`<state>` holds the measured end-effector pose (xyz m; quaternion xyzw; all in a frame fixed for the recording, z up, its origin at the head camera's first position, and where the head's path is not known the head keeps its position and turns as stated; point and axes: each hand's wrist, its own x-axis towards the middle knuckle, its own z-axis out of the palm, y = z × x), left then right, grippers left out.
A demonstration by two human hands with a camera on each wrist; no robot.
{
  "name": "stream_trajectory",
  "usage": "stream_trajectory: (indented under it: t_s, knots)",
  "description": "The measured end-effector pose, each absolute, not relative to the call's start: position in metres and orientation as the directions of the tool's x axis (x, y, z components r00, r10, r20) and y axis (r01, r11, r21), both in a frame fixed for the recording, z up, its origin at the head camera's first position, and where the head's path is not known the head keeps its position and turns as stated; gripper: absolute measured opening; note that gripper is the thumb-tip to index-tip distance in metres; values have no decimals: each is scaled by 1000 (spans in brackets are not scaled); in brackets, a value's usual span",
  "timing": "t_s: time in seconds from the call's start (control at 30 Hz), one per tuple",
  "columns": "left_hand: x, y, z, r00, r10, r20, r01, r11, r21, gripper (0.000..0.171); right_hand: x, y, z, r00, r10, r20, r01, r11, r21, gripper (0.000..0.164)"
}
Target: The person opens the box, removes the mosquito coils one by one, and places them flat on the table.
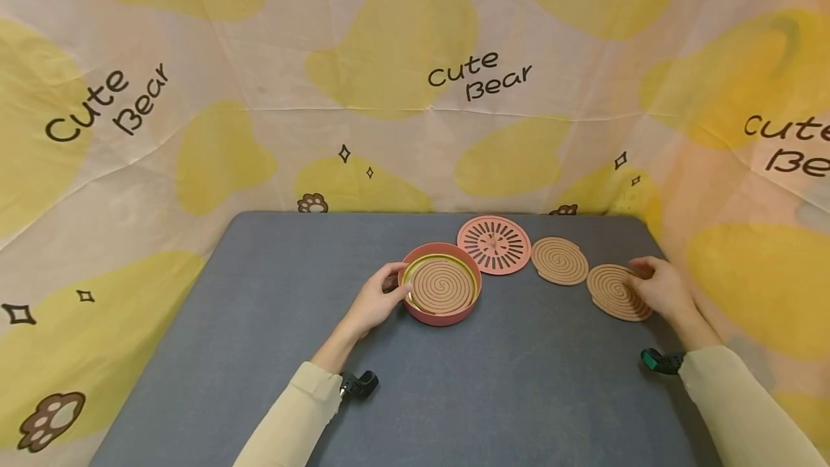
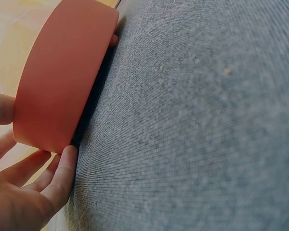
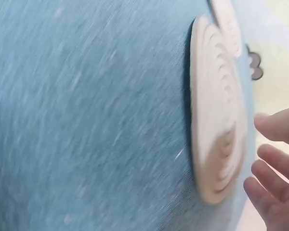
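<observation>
My left hand (image 1: 376, 300) grips the left side of a round red mosquito coil holder (image 1: 442, 320), its thumb at the rim. In the left wrist view, fingers (image 2: 62, 175) lie against the holder's smooth side wall (image 2: 62, 72). A brown spiral mosquito coil (image 1: 444, 285) lies inside it, within a yellowish ring. My right hand (image 1: 663, 290) is over the right edge of another mosquito coil (image 1: 612, 290) lying flat on the table. The right wrist view has its fingers (image 3: 274, 178) loosely bent and apart from that coil (image 3: 214, 115).
A pink slotted lid (image 1: 494, 245) lies behind the holder, at its right. Between this lid and the rightmost coil lies another mosquito coil (image 1: 560, 261). Everything rests on a grey-blue table (image 1: 493, 395), with a printed cloth (image 1: 389, 78) hanging behind and at the sides.
</observation>
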<state>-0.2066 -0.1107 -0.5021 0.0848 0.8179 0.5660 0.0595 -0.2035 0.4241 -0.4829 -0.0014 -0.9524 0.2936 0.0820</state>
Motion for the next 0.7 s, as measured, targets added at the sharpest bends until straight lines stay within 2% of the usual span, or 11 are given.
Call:
stream_trajectory:
  t_s: [0.23,0.47,0.7]
  knots:
    - [-207,-110,-501,-979,202,-12,61,352,934,44,-204,404,-472,-974,76,212,-62,815,-576,33]
    - [-206,-111,-500,-979,203,-6,67,350,934,44,-205,375,-462,-980,79,180,-55,767,-639,37]
    - [-205,-111,-501,-979,202,-12,60,345,937,44,-208,344,-463,-978,28,206,-116,748,-654,32]
